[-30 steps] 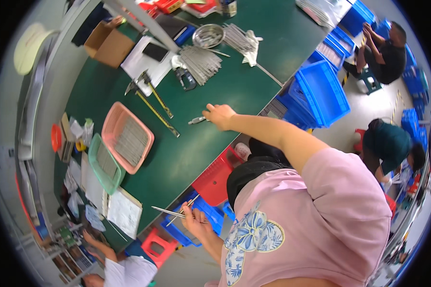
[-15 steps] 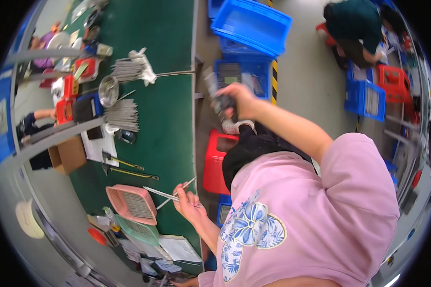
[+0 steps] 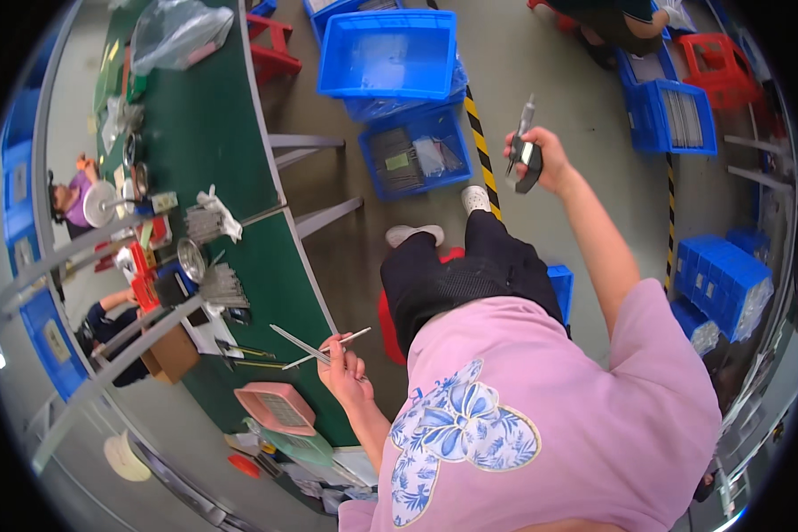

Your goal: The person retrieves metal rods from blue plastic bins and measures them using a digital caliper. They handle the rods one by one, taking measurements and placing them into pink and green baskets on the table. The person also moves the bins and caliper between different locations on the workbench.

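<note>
Thin grey metal rods (image 3: 298, 344) cross each other in my left hand (image 3: 346, 377), whose fingers are closed around them beside the edge of the green bench. My right hand (image 3: 551, 161) grips a micrometer (image 3: 528, 161) with a dark body and a silver barrel, held out over the floor, away from the bench. On the bench (image 3: 279, 297), a pink basket (image 3: 259, 396) holding rods stands nearest my left hand. Two calipers (image 3: 255, 354) lie just beyond it. Farther along are a fanned pile of rods (image 3: 223, 289), a round metal bowl (image 3: 191, 260) and a white glove (image 3: 225, 215).
Blue crates (image 3: 388, 89) stand on the floor ahead, one containing packed pieces. Yellow-black tape (image 3: 481, 142) runs along the floor. A red stool (image 3: 393, 330) is beside my legs. At the right are a co-worker (image 3: 607, 27), another red stool (image 3: 718, 71) and stacked blue bins (image 3: 723, 282).
My body has turned, and the bench has shifted left in view. My right hand has swung right with the micrometer, farther from the bench. The rods remain in my left hand.
</note>
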### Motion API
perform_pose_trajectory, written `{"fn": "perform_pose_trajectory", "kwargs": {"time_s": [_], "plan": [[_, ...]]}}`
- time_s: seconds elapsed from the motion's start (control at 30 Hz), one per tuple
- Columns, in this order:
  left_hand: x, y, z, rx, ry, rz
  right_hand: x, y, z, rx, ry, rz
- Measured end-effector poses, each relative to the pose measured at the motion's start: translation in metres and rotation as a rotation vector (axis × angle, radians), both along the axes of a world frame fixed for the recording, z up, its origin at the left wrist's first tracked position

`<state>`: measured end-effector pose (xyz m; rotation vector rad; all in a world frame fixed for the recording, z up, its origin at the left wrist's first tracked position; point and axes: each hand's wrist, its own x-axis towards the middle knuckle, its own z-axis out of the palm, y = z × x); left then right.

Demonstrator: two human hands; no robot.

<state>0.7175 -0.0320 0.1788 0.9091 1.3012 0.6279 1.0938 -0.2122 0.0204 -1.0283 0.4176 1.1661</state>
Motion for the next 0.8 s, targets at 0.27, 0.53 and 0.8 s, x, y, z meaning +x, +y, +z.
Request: {"fn": "perform_pose_trajectory", "kwargs": {"time_s": [0.27, 0.53, 0.8], "plan": [[0.031, 0.007, 0.001, 0.016, 0.117, -0.184, -0.038, -0.033, -0.041, -0.139, 0.074, -0.196], [0.003, 0.09, -0.036, -0.011, 0.182, -0.353, -0.103, 0.061, -0.117, 0.133, -0.039, 0.03], [0.054, 0.169, -0.162, -0.208, -0.763, -0.67, -0.278, 0.127, -0.338, -0.249, 0.504, 0.888]]}}
